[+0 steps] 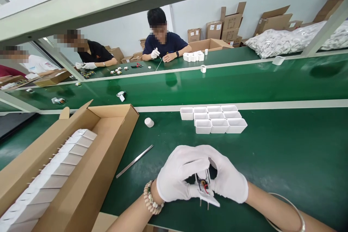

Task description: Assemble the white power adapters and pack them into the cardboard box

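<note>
Gloved left hand (175, 177), right hand (231, 177): fingers gripping white pronged casing (210, 199); print on rear cartons (232, 23) illegible.

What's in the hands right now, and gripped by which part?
Left hand and right hand hold the plug by its white sides; its prongs stick out free. Exact contact is partly hidden.

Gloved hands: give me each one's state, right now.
Left hand: closed, holding the white two-pronged plug casing, its wiring exposed.
Right hand: closed, holding the same casing from the other side.
</note>
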A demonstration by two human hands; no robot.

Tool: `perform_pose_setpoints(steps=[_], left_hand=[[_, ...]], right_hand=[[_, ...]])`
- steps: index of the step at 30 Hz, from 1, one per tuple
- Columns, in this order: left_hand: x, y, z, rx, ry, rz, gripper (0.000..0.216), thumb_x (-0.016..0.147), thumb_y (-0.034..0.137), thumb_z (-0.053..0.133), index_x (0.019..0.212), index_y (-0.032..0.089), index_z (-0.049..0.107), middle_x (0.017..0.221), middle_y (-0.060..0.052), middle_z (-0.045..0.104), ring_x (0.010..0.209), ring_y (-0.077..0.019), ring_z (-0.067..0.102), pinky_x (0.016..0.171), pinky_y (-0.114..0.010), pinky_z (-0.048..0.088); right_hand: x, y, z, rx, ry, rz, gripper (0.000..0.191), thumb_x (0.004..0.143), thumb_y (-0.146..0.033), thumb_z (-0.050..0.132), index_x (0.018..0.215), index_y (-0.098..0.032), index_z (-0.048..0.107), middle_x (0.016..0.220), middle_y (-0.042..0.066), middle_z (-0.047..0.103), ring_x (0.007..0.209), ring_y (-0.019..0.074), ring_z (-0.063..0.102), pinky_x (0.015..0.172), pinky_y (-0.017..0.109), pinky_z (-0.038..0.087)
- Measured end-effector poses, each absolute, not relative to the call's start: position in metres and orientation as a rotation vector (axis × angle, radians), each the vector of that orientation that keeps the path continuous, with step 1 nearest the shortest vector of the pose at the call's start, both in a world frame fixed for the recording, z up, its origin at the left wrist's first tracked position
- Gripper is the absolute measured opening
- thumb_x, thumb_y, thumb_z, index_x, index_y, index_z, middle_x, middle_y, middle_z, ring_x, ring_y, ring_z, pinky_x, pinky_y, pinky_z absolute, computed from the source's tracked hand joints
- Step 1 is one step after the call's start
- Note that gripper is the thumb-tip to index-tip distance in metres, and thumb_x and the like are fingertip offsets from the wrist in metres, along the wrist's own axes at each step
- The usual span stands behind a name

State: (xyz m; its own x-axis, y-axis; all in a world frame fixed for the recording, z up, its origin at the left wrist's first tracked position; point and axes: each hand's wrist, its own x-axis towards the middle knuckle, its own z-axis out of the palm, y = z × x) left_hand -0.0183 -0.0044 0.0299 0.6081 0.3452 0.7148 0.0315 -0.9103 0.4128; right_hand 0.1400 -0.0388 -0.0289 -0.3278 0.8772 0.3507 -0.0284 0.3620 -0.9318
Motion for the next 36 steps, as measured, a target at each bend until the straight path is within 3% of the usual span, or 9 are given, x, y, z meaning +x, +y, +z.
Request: perform_pose_setpoints(steps=[9,13,18,30,36], left_hand=[[-0.015,0.000,0.036,2.444,0.214,1.182,0.024,0.081,0.036,0.061,0.080,0.019,0.045,0.071,0.000,0.052,0.070,-0.0121,0.054,0.069,-0.025,0.047],[-0.016,-0.004,0.037,2.420,0.262,1.120,0.024,0.083,0.039,0.058,0.074,0.019,0.046,0.064,0.001,0.051,0.060,-0.0113,0.051,0.060,-0.025,0.045],[-0.022,-0.010,0.048,2.351,0.319,1.307,0.025,0.081,0.037,0.063,0.073,0.019,0.048,0.061,0.002,0.054,0.058,-0.0107,0.053,0.066,-0.026,0.049],[-0.019,-0.008,0.037,2.356,0.205,1.065,0.031,0.084,0.042,0.059,0.069,0.015,0.054,0.064,-0.004,0.059,0.063,-0.0136,0.056,0.064,-0.028,0.046],[-0.023,-0.008,0.038,2.364,0.249,1.093,0.028,0.081,0.041,0.062,0.074,0.015,0.056,0.069,-0.005,0.061,0.068,-0.0148,0.059,0.070,-0.028,0.049]], right_hand=[[0.141,-0.041,-0.028,-0.790,-1.645,1.151,0.059,0.064,-0.011,0.071,0.117,-0.024,0.049,0.115,0.007,0.054,0.102,0.0245,0.056,0.089,0.039,0.048],[0.140,-0.040,-0.028,-0.842,-1.676,1.076,0.057,0.067,-0.012,0.070,0.117,-0.025,0.048,0.115,0.007,0.055,0.104,0.0247,0.056,0.092,0.039,0.047],[0.141,-0.037,-0.029,-0.924,-1.650,1.087,0.061,0.067,-0.019,0.075,0.120,-0.027,0.046,0.117,0.008,0.053,0.104,0.0258,0.059,0.089,0.038,0.050],[0.140,-0.044,-0.034,-0.858,-1.581,1.248,0.068,0.064,-0.008,0.071,0.122,-0.031,0.044,0.120,0.007,0.050,0.105,0.0259,0.057,0.085,0.038,0.054],[0.139,-0.042,-0.028,-0.834,-1.579,1.189,0.063,0.064,-0.011,0.073,0.118,-0.031,0.048,0.113,0.006,0.054,0.106,0.0272,0.056,0.096,0.045,0.047]])
